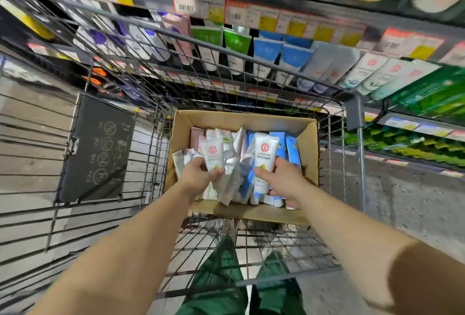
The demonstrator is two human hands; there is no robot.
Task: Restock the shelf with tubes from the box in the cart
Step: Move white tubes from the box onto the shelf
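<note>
An open cardboard box (308, 143) sits inside the wire cart (251, 236) and is full of several white, pink and blue tubes. My left hand (198, 172) grips a white tube with a red round logo (214, 153) at the box's left middle. My right hand (284, 179) is closed around a second, larger white tube with the same red logo (264, 153), tilted up above the blue tubes (292, 148). The shelf (289, 45) beyond the cart holds rows of green, blue and white tubes.
The cart's high wire front wall (226, 63) stands between the box and the shelf. A dark folded child-seat panel (98, 148) hangs on the cart's left side. Price tags (236, 14) line the shelf edges. Grey concrete floor lies at both sides; green trousers show below.
</note>
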